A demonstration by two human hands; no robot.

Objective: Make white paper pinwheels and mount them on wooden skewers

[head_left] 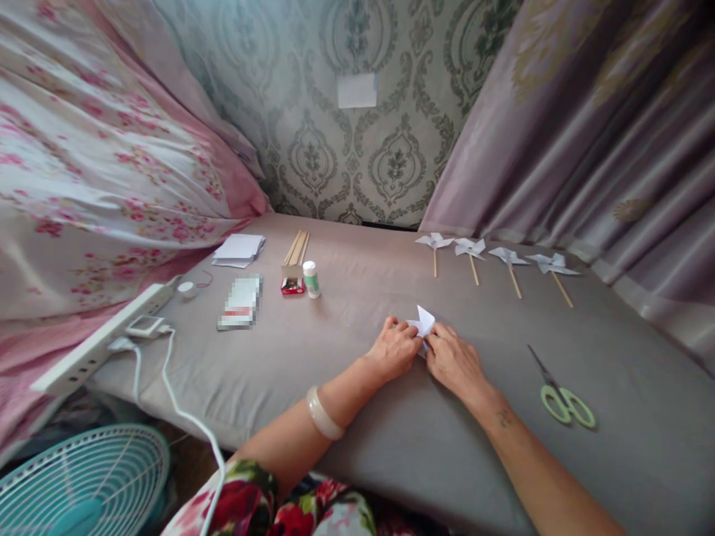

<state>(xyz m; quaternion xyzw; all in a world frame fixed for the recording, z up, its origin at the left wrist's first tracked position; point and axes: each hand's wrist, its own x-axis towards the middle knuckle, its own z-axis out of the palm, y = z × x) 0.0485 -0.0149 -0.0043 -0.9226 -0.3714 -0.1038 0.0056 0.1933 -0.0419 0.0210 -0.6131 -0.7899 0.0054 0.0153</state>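
A white paper pinwheel [426, 320] with a pointed blade sticking up lies low over the grey cloth, partly covered by my fingers. My left hand [394, 347] has its fingers bent onto the paper's left side. From the right, my right hand [455, 359] pinches the paper's lower right edge. The two hands nearly meet at the pinwheel's middle, which they hide. Off to the right lie scissors [557, 394] with light green handles, their blades pointing away from me.
Several finished pinwheels on sticks [508, 257] lie at the back right. Further left are a glue stick [311, 280], a red box [292, 286], wooden sticks [296, 248], a paper stack [239, 249] and a pixelated item [241, 301]. A power strip [112, 339] and fan [83, 484] are at left.
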